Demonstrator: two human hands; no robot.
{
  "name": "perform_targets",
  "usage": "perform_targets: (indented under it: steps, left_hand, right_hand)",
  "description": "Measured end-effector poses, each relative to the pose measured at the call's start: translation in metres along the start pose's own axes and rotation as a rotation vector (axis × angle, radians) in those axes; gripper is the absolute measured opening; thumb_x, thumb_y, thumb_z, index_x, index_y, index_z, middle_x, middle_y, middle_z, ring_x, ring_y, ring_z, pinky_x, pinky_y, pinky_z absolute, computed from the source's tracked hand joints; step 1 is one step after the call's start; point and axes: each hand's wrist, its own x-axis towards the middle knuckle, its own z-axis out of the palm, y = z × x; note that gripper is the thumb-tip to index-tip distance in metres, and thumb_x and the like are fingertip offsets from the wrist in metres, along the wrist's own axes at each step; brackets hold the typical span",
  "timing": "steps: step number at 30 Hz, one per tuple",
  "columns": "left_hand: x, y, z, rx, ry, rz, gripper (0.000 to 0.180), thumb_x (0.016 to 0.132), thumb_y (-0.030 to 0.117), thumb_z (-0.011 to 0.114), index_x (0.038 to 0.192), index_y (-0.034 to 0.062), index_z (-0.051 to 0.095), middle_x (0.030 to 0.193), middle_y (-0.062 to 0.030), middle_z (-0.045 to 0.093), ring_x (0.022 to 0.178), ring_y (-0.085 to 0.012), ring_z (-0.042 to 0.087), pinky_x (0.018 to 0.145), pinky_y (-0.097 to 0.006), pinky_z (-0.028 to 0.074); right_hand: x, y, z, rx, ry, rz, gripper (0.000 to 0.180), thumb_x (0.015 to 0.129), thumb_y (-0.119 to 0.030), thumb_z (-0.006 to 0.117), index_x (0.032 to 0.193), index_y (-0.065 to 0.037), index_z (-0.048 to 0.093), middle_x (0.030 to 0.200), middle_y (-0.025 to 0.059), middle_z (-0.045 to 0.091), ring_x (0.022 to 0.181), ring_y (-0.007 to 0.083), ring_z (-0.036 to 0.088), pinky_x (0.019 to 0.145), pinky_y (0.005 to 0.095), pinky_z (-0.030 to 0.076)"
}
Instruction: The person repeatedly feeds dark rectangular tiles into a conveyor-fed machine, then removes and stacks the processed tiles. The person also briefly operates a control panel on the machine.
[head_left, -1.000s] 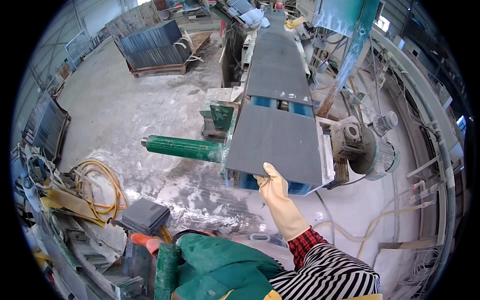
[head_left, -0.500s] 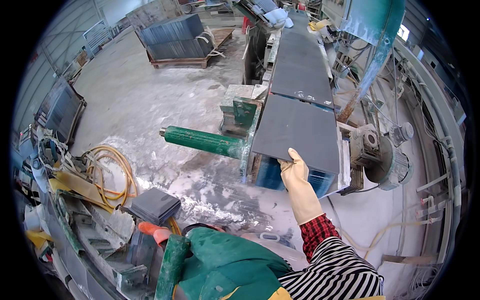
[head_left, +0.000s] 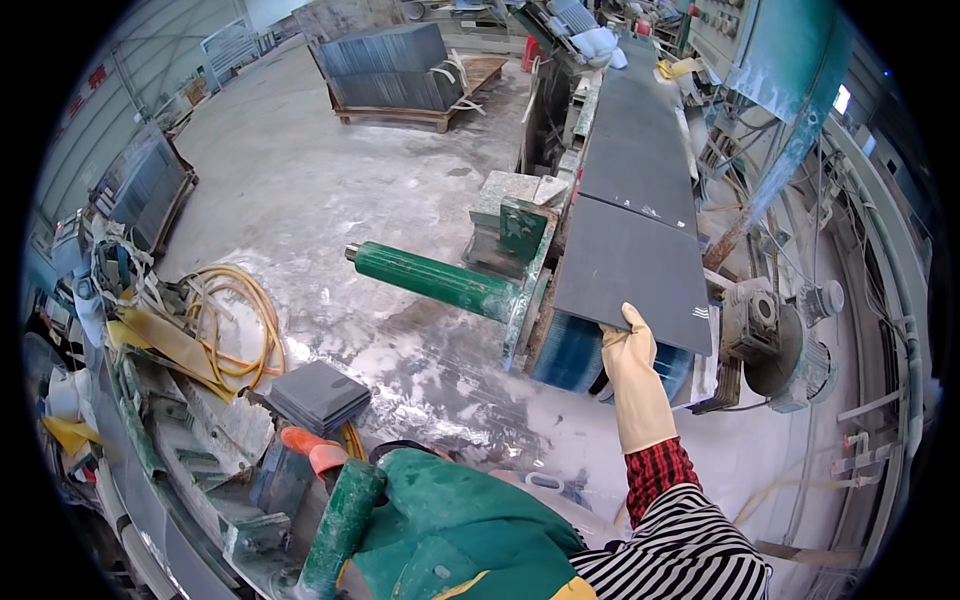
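My right hand, in a cream rubber glove, grips the near edge of a flat dark grey stone slab. The thumb lies on top and the fingers are tucked beneath the edge. That slab rests on a conveyor with a blue surface showing under its near end. Beyond it, almost touching, lies another dark slab in the same line. White marks show near the slab's right corner. My left hand is not visible.
A green roller juts left from the conveyor frame; a motor stands at its right. At lower left are stacked dark tiles, a coiled yellow hose and a green post. Slabs stand on a far pallet.
The view has shifted, so the surroundings appear farther right. The gap between the two slabs looks narrower. My right hand keeps its grip on the near edge.
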Motion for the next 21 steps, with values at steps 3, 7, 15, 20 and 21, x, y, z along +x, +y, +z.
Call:
perform_targets:
  steps: [3, 7, 15, 20, 21]
  left_hand:
    - [-0.003, -0.003, -0.005, 0.012, 0.015, -0.019, 0.072, 0.095, 0.051, 0.058, 0.150, 0.0092, 0.038, 0.153, -0.0179, 0.035, 0.138, -0.0320, 0.036, 0.114, -0.044, 0.032]
    - [-0.006, -0.007, -0.010, 0.023, 0.024, -0.041, 0.074, 0.094, 0.053, 0.058, 0.151, 0.0096, 0.038, 0.155, -0.0179, 0.034, 0.140, -0.0322, 0.035, 0.115, -0.045, 0.031]
    - [0.000, -0.036, -0.015, -0.171, 0.170, -0.087, 0.078, 0.093, 0.054, 0.062, 0.151, 0.0084, 0.037, 0.156, -0.0191, 0.034, 0.139, -0.0341, 0.038, 0.115, -0.046, 0.031]
    - [0.073, -0.157, 0.011, -0.199, 0.292, -0.203, 0.070, 0.094, 0.039, 0.065, 0.149, 0.0046, 0.039, 0.145, -0.0214, 0.048, 0.131, -0.0358, 0.047, 0.105, -0.044, 0.044]
    - [0.081, -0.163, 0.014, -0.164, 0.290, -0.182, 0.068, 0.095, 0.038, 0.065, 0.148, 0.0044, 0.040, 0.144, -0.0218, 0.049, 0.130, -0.0360, 0.048, 0.104, -0.044, 0.045]
  right_hand:
    - [0.002, 0.009, 0.001, 0.011, 0.040, -0.028, 0.036, 0.090, 0.008, 0.055, 0.125, 0.004, 0.048, 0.118, 0.0194, 0.059, 0.099, 0.0352, 0.067, 0.074, 0.0446, 0.059]
    - [0.012, 0.016, 0.005, 0.029, 0.122, -0.048, 0.037, 0.089, 0.010, 0.057, 0.124, 0.005, 0.048, 0.118, 0.0207, 0.059, 0.097, 0.0354, 0.067, 0.075, 0.0444, 0.061]
    - [0.021, 0.011, -0.001, -0.012, 0.051, 0.152, 0.043, 0.097, -0.004, 0.056, 0.137, 0.005, 0.043, 0.143, 0.0184, 0.048, 0.128, 0.0310, 0.052, 0.106, 0.0397, 0.049]
    - [0.054, -0.029, -0.050, 0.483, -0.006, 0.774, 0.040, 0.105, -0.026, 0.039, 0.138, -0.004, 0.046, 0.145, 0.0090, 0.048, 0.137, 0.0236, 0.041, 0.114, 0.0376, 0.036]
    - [0.058, -0.032, -0.052, 0.283, -0.008, 0.786, 0.038, 0.103, -0.032, 0.045, 0.126, -0.003, 0.052, 0.130, 0.0109, 0.056, 0.122, 0.0232, 0.051, 0.101, 0.0360, 0.045]
